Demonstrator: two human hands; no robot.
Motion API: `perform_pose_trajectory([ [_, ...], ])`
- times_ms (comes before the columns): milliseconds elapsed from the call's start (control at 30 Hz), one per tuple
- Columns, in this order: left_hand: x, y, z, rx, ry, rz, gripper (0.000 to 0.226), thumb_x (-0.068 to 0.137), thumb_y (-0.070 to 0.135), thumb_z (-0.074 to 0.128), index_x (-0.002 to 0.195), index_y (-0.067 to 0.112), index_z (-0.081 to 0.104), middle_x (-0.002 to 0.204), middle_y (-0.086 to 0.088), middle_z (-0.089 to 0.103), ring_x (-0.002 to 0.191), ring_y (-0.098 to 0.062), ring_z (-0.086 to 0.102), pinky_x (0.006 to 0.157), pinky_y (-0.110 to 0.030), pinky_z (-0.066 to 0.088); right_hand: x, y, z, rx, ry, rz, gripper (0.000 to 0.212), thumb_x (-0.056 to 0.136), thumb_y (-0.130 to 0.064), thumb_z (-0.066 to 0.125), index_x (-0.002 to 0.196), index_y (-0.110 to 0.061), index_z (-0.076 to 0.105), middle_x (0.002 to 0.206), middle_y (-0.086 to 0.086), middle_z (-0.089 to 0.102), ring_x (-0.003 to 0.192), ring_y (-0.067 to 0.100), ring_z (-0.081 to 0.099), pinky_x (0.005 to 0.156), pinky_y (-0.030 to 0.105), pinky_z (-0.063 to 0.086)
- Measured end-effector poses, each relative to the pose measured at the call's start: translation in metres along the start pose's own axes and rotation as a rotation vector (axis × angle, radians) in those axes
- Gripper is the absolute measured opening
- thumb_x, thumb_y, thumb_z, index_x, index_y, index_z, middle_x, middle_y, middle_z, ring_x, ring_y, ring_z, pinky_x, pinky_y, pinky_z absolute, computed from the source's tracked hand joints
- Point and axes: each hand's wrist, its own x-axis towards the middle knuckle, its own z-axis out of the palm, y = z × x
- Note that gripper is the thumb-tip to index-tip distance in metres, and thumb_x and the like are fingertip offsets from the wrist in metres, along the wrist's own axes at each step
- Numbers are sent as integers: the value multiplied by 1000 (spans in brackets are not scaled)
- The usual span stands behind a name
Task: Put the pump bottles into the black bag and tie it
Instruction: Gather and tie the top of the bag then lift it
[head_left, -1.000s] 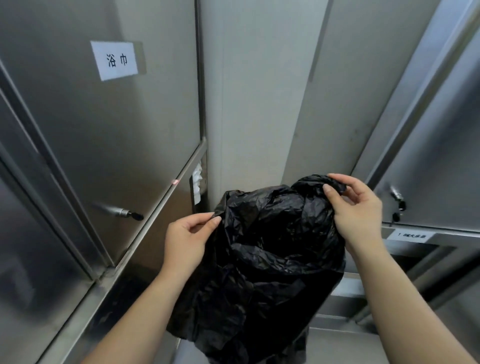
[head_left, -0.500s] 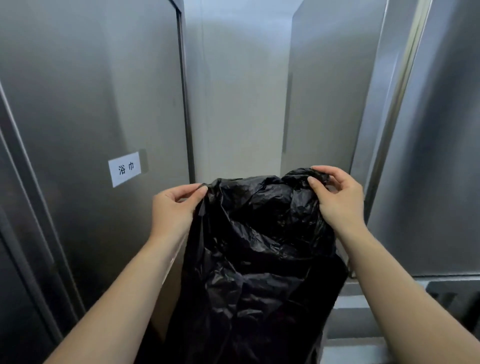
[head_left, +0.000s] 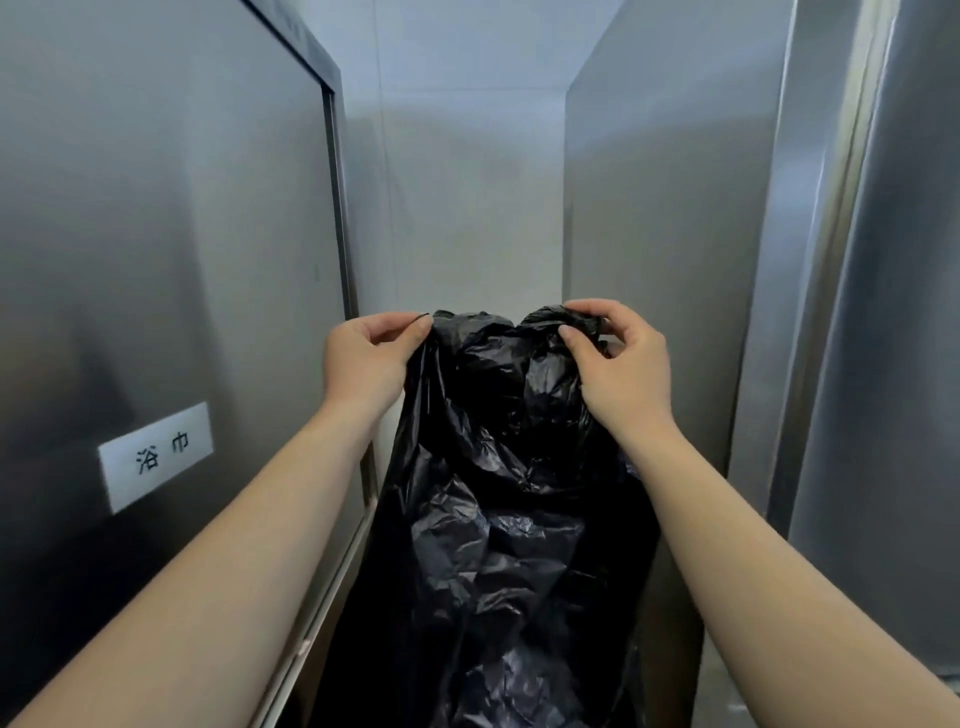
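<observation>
i have the black bag (head_left: 498, 493) hanging in front of me, held up by its top edge between two steel cabinets, with my left hand (head_left: 366, 361) pinching the left corner of the rim between thumb and fingertips, and my right hand (head_left: 618, 364) clamped on a gathered bunch of plastic at the right corner, fingers curled together over it. the worry from here is the grip: the film is thin and slick, and my left pinch holds only a small fold, so i judge that a tug to spread the mouth could pull it free and let that side collapse. if i yank the two corners apart too hard, the plastic could stretch or tear at the rim. the left cabinet (head_left: 156, 260), with its white label (head_left: 156, 457), stands close, and the bag could snag on its edge. as for contents, the mouth is crumpled nearly flat and i cannot tell whether anything is inside; the body hangs limp and creased, which suggests little or nothing. i see no pump bottles anywhere.
</observation>
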Motion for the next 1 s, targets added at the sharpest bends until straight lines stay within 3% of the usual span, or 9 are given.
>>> perform_pose_trajectory([
  [100,23,-13,21,18,10,7,7,77,22,77,72,25,74,81,-3,74,81,-19,68,91,-45,54,17,25,16,18,-30,-2,17,82,-14,67,89,-30,69,82,-19,67,69,7,62,68,20,52],
  [200,48,-21,42,18,33,6,6,78,19,76,74,23,73,83,-7,73,84,-23,67,92,-47,53,42,49,31,21,-34,-19,20,82,-16,68,85,-35,67,81,-21,67,73,6,63,71,23,53],
  [400,114,-21,67,11,67,66,3,80,23,74,77,24,73,83,0,73,86,-18,68,93,-44,53,106,80,64,30,20,-66,25,81,-21,68,79,-46,63,77,-38,62,77,-3,61,75,18,50],
  [467,135,-24,74,4,63,78,4,80,23,74,77,24,72,81,3,72,82,-14,67,93,-42,53,124,88,75,27,50,-81,24,81,-21,67,81,-44,64,77,-31,64,77,1,62,75,18,50],
  [600,166,-45,87,-10,20,73,4,80,23,74,83,20,73,90,-5,73,89,-21,68,94,-46,52,147,108,89,16,65,-95,24,80,-21,67,79,-44,63,77,-29,63,70,-5,58,69,8,44],
  [700,183,-64,95,-16,-25,59,7,80,24,74,85,19,74,92,-7,74,92,-23,69,94,-46,52,154,125,98,-9,61,-78,26,80,-20,67,78,-46,63,76,-30,64,71,-5,58,71,11,46],
  [833,191,-101,105,13,-80,69,4,79,27,74,75,26,74,85,0,74,85,-17,68,91,-42,54,151,157,107,-57,68,-51,27,80,-20,67,76,-47,62,75,-31,63,69,-5,57,71,13,47],
  [1000,177,-172,109,46,-131,6,18,78,25,75,63,36,73,67,21,70,71,-3,63,80,-25,53,121,211,120,-118,30,36,24,80,-20,68,80,-44,63,77,-30,64,73,-6,58,72,11,45],
])
